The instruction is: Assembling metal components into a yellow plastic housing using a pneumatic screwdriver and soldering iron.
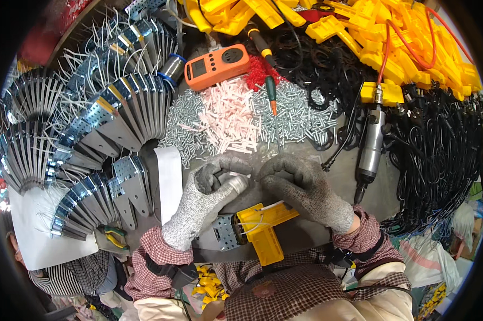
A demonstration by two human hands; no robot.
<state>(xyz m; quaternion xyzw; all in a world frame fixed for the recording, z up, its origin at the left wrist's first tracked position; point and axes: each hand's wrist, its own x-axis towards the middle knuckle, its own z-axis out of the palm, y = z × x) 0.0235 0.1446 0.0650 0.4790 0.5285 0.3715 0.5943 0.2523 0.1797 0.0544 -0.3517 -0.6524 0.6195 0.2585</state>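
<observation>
My left hand (212, 187) and my right hand (300, 184), both in grey gloves, face each other just short of the pile of pale pink sleeves (228, 115). Their fingers are curled into pinches, with the fingertips close together. A tiny pale bit shows at the left fingertips, too small to name; anything in the right fingers is hidden. Below the hands lies a yellow plastic housing (268, 249) with a handle-like arm. Beside it is a perforated metal plate (226, 232), and a white wire crosses the housing.
Silvery screws (292, 115) flank the sleeves. An orange meter (217, 67) and a screwdriver (271, 88) lie behind. At right are a pneumatic driver (371, 144) and black cables (434, 160); yellow housings (391, 43) are heaped behind. Metal plates with blades (129, 115) fan out at left.
</observation>
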